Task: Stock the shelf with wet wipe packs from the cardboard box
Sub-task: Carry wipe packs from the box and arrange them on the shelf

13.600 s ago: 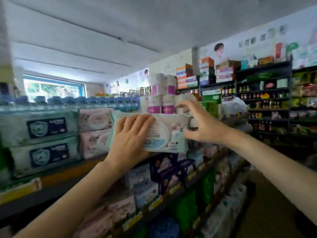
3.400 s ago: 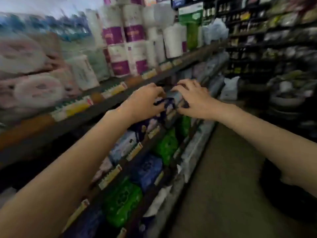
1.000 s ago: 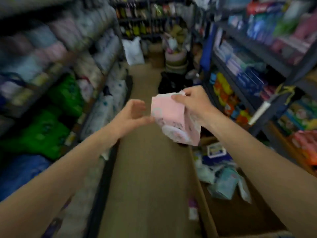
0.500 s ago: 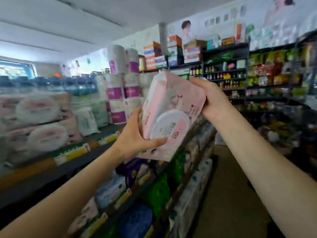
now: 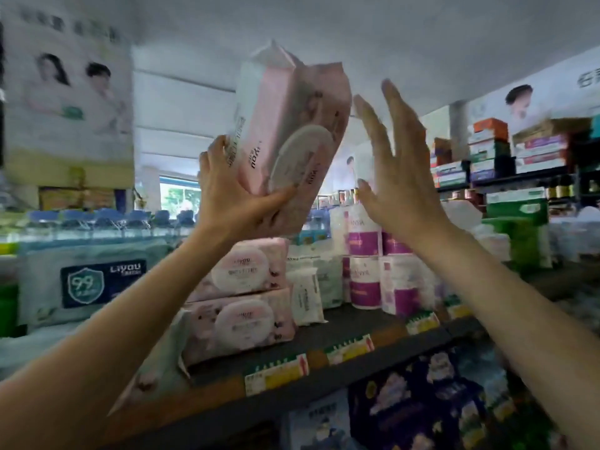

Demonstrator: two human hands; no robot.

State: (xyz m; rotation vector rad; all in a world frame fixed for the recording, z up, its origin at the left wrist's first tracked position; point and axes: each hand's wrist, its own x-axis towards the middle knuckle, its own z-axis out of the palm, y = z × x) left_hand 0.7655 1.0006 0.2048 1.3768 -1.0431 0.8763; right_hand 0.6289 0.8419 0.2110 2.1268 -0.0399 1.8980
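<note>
Both forearms were bare to the frame's edge, with no sleeve showing. The left hand (image 5: 233,203) and right hand (image 5: 394,177) were bare too.

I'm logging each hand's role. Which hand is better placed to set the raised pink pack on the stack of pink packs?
Left, probably. The left hand already grips the pink pack above the stack of pink packs. The right hand is open beside it, holding nothing.
</note>
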